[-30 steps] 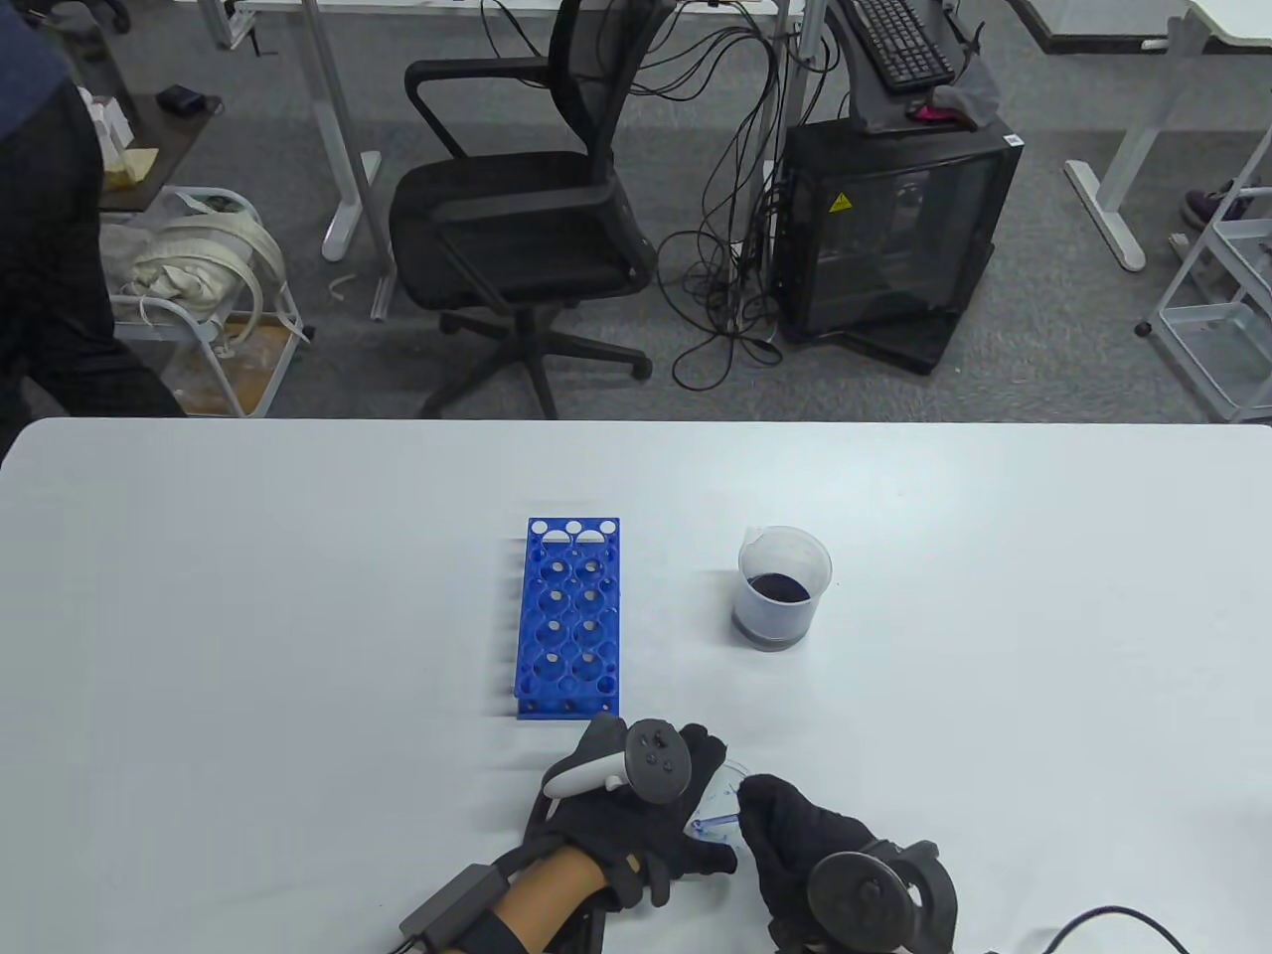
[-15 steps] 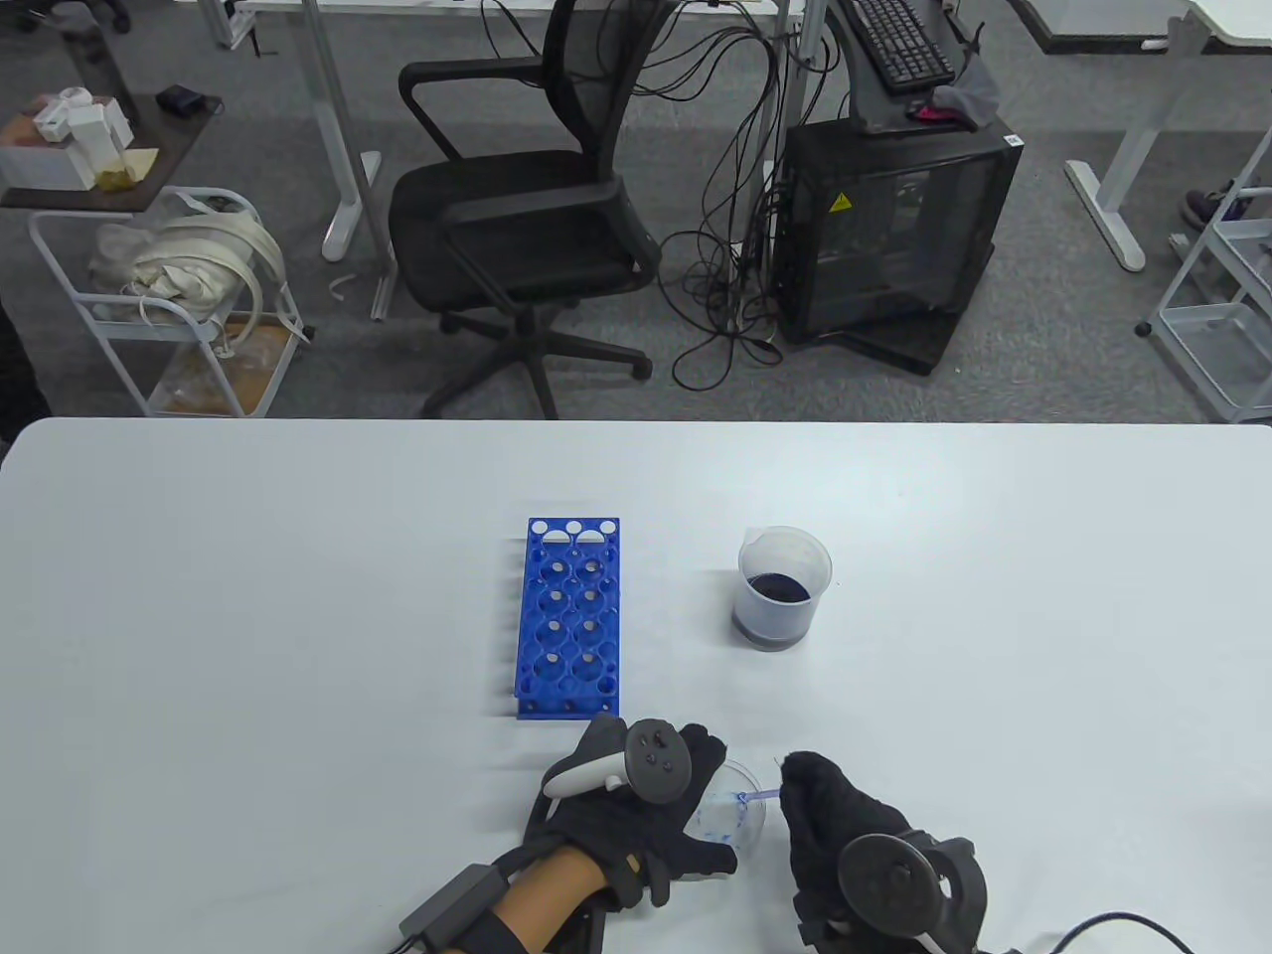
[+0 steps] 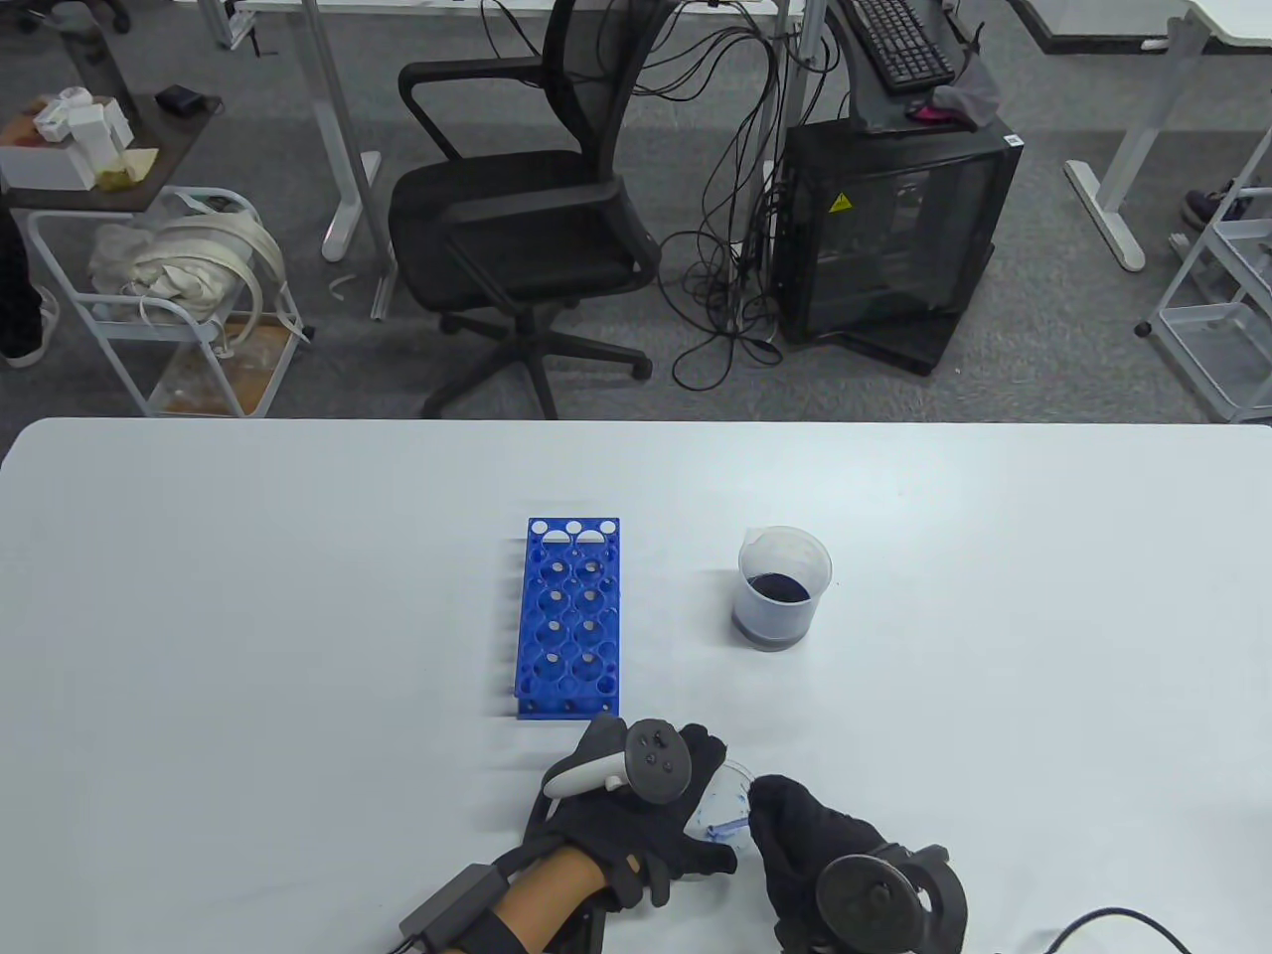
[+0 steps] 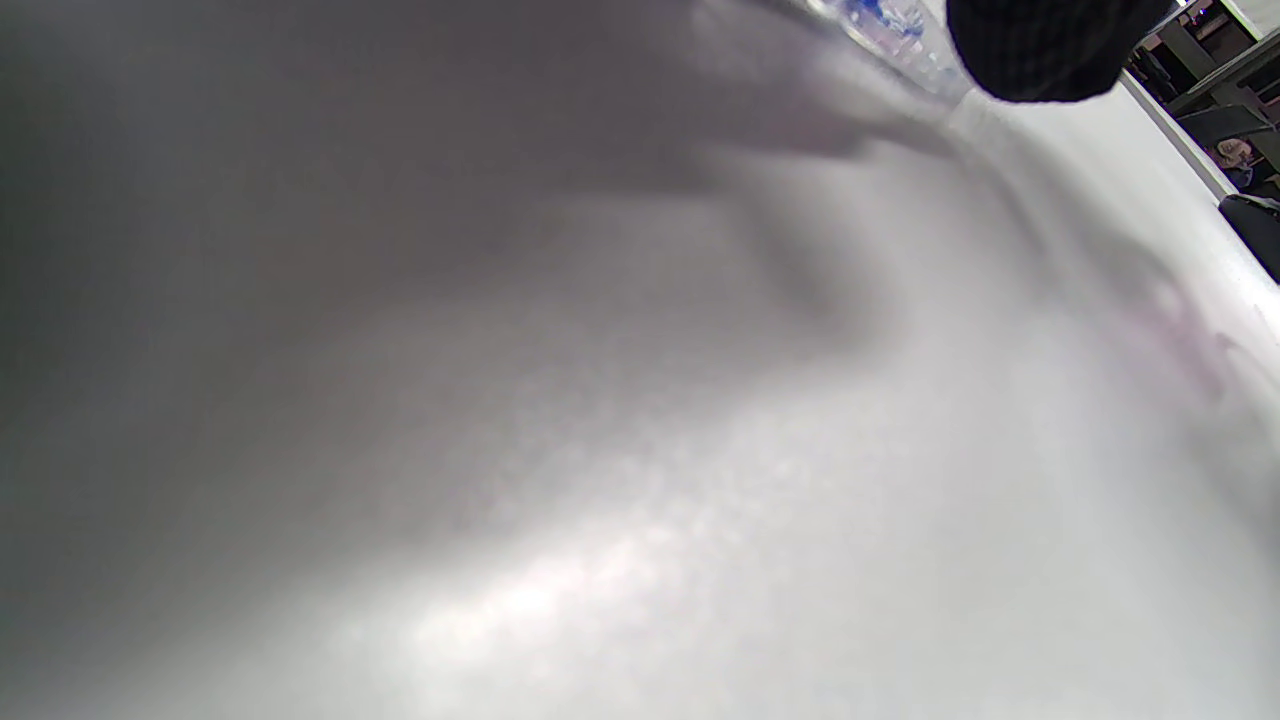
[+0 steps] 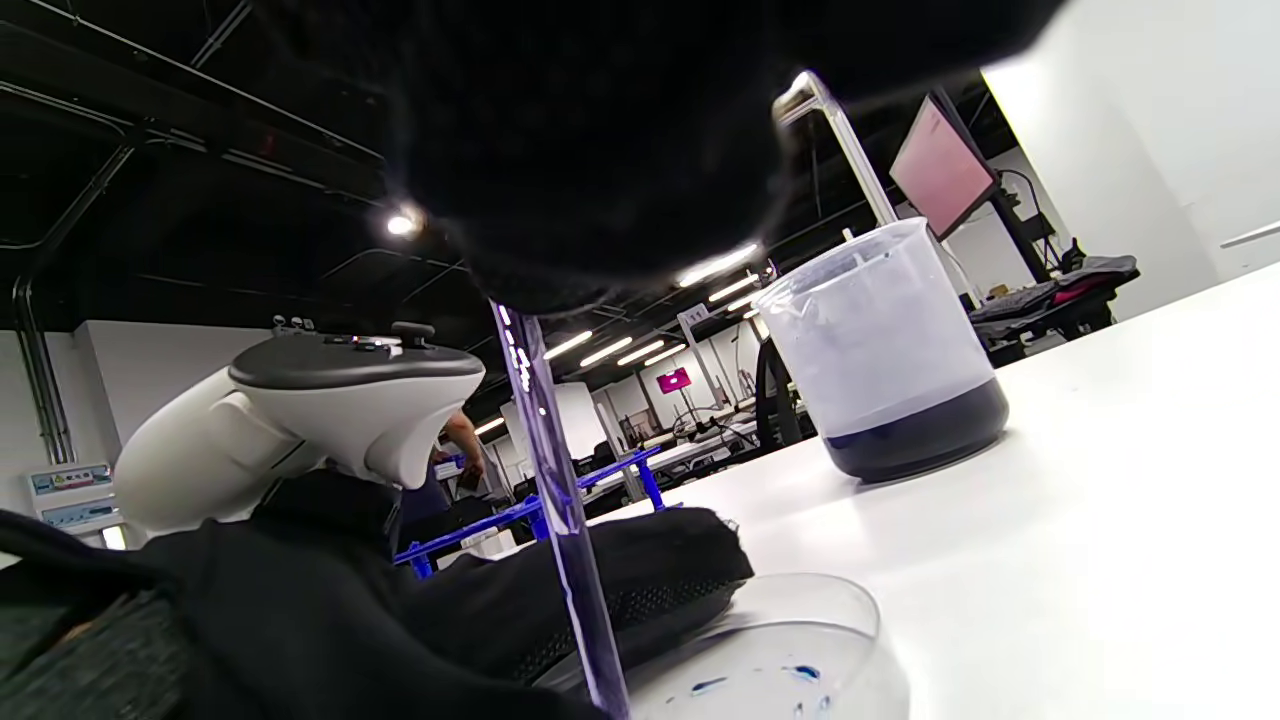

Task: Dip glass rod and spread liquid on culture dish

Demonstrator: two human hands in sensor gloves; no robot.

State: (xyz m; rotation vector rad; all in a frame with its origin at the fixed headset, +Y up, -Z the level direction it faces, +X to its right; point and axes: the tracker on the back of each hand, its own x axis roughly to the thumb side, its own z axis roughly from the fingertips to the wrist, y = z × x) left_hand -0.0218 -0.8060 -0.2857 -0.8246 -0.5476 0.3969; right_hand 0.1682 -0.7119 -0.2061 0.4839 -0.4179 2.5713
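Note:
A clear culture dish (image 3: 730, 807) with blue smears sits near the table's front edge; it also shows in the right wrist view (image 5: 780, 650). My left hand (image 3: 636, 805) rests on the dish's left rim and holds it steady. My right hand (image 3: 795, 845) grips a glass rod (image 5: 560, 510) wet with blue liquid, its lower end down inside the dish. A plastic beaker (image 3: 783, 588) of dark blue liquid stands farther back on the right; it also shows in the right wrist view (image 5: 885, 350). The left wrist view shows only blurred table and a fingertip (image 4: 1040, 45).
A blue test tube rack (image 3: 569, 616) stands just behind my left hand, to the left of the beaker. The white table (image 3: 248, 596) stretches wide on both sides. An office chair and a black cabinet stand on the floor beyond the far edge.
My right hand swept the rod across the dish, out to the right and then back left toward my left hand. The left hand, dish and beaker stayed put.

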